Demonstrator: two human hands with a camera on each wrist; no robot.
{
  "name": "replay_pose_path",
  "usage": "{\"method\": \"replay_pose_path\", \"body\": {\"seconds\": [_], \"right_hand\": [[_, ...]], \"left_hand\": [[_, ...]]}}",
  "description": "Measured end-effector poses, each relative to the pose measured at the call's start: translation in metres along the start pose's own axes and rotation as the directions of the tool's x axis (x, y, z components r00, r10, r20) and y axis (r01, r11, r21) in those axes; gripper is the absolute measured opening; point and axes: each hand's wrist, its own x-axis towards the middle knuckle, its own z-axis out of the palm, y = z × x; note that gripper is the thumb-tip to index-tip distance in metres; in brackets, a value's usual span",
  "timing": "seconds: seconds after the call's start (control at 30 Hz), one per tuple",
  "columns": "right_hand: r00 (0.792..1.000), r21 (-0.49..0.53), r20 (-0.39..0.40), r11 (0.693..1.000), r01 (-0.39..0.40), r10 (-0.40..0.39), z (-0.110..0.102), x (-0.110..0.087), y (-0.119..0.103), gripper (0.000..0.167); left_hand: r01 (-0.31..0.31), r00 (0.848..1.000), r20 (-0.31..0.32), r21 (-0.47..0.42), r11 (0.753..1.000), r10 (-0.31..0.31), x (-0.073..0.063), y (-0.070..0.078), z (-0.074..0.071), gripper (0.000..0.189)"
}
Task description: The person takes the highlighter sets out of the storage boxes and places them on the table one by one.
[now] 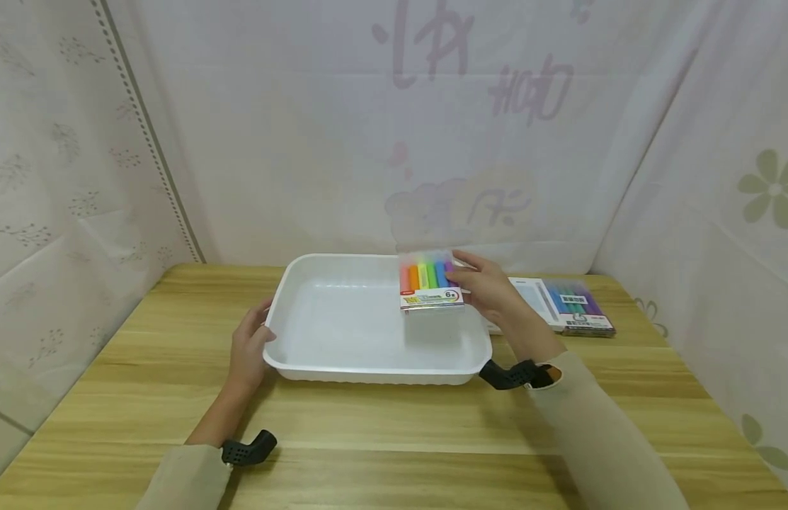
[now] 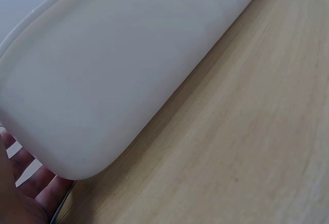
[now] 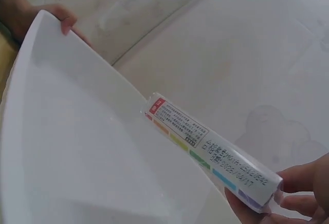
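A white plastic tray (image 1: 343,340) with raised walls stands on the wooden table. My left hand (image 1: 248,347) grips its left wall, thumb over the rim and fingers against the outside; in the left wrist view those fingers (image 2: 43,185) show beside the tray's rounded corner. Above the tray's right part, my right hand (image 1: 486,287) pinches a clear pack of highlighters (image 1: 432,280) by its right end. The pens run from pink through orange, yellow, green and blue to purple. The printed end of the pack (image 3: 205,149) faces the right wrist camera.
To the right of the tray lies a clear-covered pack of blue, green and purple pens (image 1: 578,308), beside a white flat box (image 1: 535,297) partly hidden by my right forearm. Patterned cloth (image 1: 292,142) hangs behind the table (image 1: 381,439) and along both sides.
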Motion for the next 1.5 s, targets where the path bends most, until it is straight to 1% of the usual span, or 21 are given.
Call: {"method": "replay_pose_path", "body": {"seconds": [0.2, 0.3, 0.43, 0.53, 0.63, 0.83, 0.9, 1.0, 1.13, 1.27, 1.3, 1.33, 1.4, 1.43, 1.5], "right_hand": [[0.999, 0.001, -0.040, 1.000, -0.015, 0.015, -0.018, -0.006, 0.004, 0.059], [0.998, 0.023, -0.061, 1.000, -0.020, 0.021, -0.026, -0.010, 0.005, 0.060], [0.992, 0.105, -0.115, 0.994, -0.031, 0.044, -0.037, -0.016, 0.006, 0.062], [0.986, 0.206, -0.156, 0.978, -0.031, 0.064, -0.046, -0.021, 0.007, 0.060], [0.983, 0.275, -0.166, 0.961, -0.027, 0.075, -0.057, -0.026, 0.009, 0.059], [0.985, 0.291, -0.164, 0.957, 0.001, 0.049, -0.078, -0.036, 0.013, 0.060], [0.983, 0.297, -0.176, 0.955, 0.011, 0.043, -0.083, -0.039, 0.013, 0.060], [0.974, 0.320, -0.219, 0.947, 0.007, 0.067, -0.092, -0.043, 0.014, 0.061], [0.966, 0.375, -0.238, 0.927, -0.002, 0.098, -0.107, -0.047, 0.019, 0.061], [0.971, 0.444, -0.219, 0.896, 0.012, 0.095, -0.126, -0.054, 0.026, 0.063], [0.970, 0.448, -0.224, 0.894, 0.017, 0.094, -0.131, -0.055, 0.028, 0.064], [0.969, 0.448, -0.228, 0.894, 0.020, 0.092, -0.135, -0.057, 0.030, 0.065], [0.966, 0.408, -0.248, 0.912, 0.034, 0.075, -0.144, -0.059, 0.034, 0.066], [0.961, 0.389, -0.267, 0.920, 0.041, 0.070, -0.147, -0.060, 0.036, 0.067], [0.944, 0.337, -0.324, 0.940, 0.050, 0.066, -0.154, -0.061, 0.039, 0.067]], "left_hand": [[-0.006, 1.000, -0.005, -0.006, 1.000, 0.006, 0.001, -0.003, -0.001, 0.062], [-0.008, 1.000, -0.007, 0.003, 1.000, 0.008, 0.000, -0.003, -0.001, 0.062], [-0.015, 1.000, -0.018, 0.017, 1.000, 0.015, -0.001, -0.002, -0.001, 0.062], [-0.010, 1.000, -0.010, 0.018, 1.000, 0.010, -0.002, -0.001, -0.001, 0.061], [0.000, 1.000, 0.004, 0.018, 1.000, 0.000, -0.003, 0.000, -0.002, 0.061], [-0.002, 1.000, 0.005, 0.008, 1.000, 0.002, -0.002, -0.001, -0.002, 0.062], [-0.004, 1.000, 0.003, 0.004, 1.000, 0.004, -0.002, -0.001, -0.003, 0.062], [-0.007, 1.000, 0.001, 0.007, 1.000, 0.007, -0.003, -0.001, -0.004, 0.062], [-0.012, 1.000, -0.003, 0.012, 1.000, 0.012, -0.004, -0.001, -0.004, 0.062], [-0.016, 1.000, -0.004, 0.012, 1.000, 0.016, -0.004, -0.001, -0.005, 0.061], [-0.015, 1.000, -0.002, 0.008, 1.000, 0.015, -0.004, -0.001, -0.005, 0.061], [-0.013, 1.000, 0.000, 0.006, 1.000, 0.013, -0.004, -0.001, -0.005, 0.061], [-0.009, 1.000, 0.002, 0.005, 1.000, 0.009, -0.004, 0.000, -0.004, 0.061], [-0.006, 1.000, 0.002, 0.003, 1.000, 0.006, -0.004, 0.000, -0.004, 0.061], [-0.004, 1.000, 0.000, -0.002, 1.000, 0.004, -0.004, 0.000, -0.004, 0.061]]}}
